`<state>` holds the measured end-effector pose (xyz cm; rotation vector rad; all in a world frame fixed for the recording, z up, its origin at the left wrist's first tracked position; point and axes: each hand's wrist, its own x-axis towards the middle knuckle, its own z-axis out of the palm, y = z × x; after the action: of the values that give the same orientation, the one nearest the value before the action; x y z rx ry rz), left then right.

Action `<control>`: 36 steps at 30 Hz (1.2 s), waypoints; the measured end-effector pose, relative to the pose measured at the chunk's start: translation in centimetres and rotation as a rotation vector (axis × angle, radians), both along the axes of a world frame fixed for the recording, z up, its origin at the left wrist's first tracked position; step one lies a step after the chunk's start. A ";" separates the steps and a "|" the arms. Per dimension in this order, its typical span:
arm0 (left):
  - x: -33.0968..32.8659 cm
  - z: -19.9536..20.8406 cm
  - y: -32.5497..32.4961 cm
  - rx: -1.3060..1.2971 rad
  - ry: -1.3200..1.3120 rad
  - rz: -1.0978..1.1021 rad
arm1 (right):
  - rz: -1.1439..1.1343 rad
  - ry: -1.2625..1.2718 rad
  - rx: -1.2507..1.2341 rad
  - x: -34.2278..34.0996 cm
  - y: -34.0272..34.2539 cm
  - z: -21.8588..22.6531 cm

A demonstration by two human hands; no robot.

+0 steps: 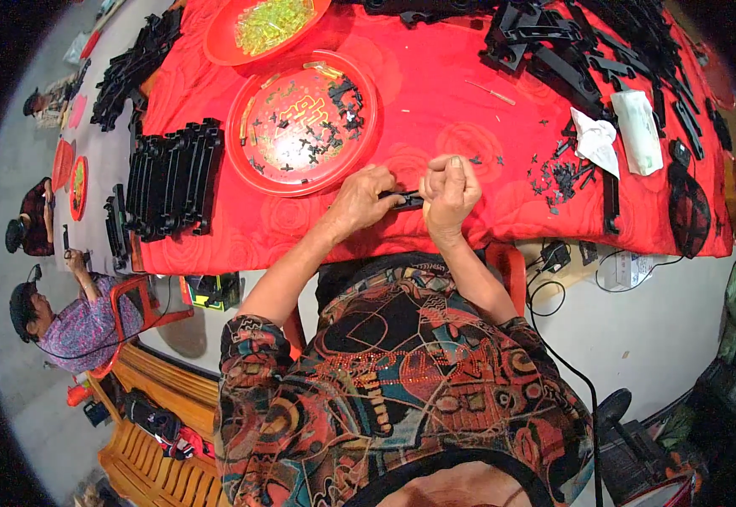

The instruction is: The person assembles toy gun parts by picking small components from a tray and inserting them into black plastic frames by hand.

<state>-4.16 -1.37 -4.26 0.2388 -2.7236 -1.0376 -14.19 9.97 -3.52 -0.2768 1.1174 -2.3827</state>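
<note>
Close to the table's near edge, my left hand (361,199) grips a black plastic part (408,200) with thumb and bent fingers. My right hand (452,201) is closed like a fist at the part's right end; whatever it pinches is hidden. Just beyond my left hand lies a round red tray (241,156) with small black cross-shaped pieces (321,135) and a few yellow-green pieces in it. Left of that tray, long black plastic strips (174,179) lie side by side in a row.
A red bowl (216,44) holds yellow-green pieces. Black parts (554,51) are heaped at the far right. Small black bits (561,179), a crumpled tissue (594,139), a white roll (637,133) and a thin screwdriver-like tool (491,92) lie on the red cloth. People sit at left.
</note>
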 end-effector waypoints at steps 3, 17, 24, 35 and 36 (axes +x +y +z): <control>-0.2 0.4 0.1 0.046 -0.035 0.022 | 0.001 -0.026 -0.035 -0.2 0.0 0.0; -0.4 0.5 0.3 0.083 -0.043 0.061 | 0.027 -0.001 0.036 -0.2 -0.4 0.0; -0.4 0.5 0.4 0.042 -0.106 0.070 | -0.017 -0.010 0.135 -0.1 -0.9 -0.1; -0.6 0.4 0.6 0.036 -0.133 0.105 | -0.014 -0.022 0.065 -0.3 -0.4 0.0; -0.5 0.5 0.6 0.033 -0.130 0.104 | -0.009 -0.030 0.052 -0.3 -0.5 0.0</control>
<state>-4.71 -0.75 -3.78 0.4639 -2.7756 -1.0739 -14.49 9.52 -3.51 -0.2175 1.1677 -2.3540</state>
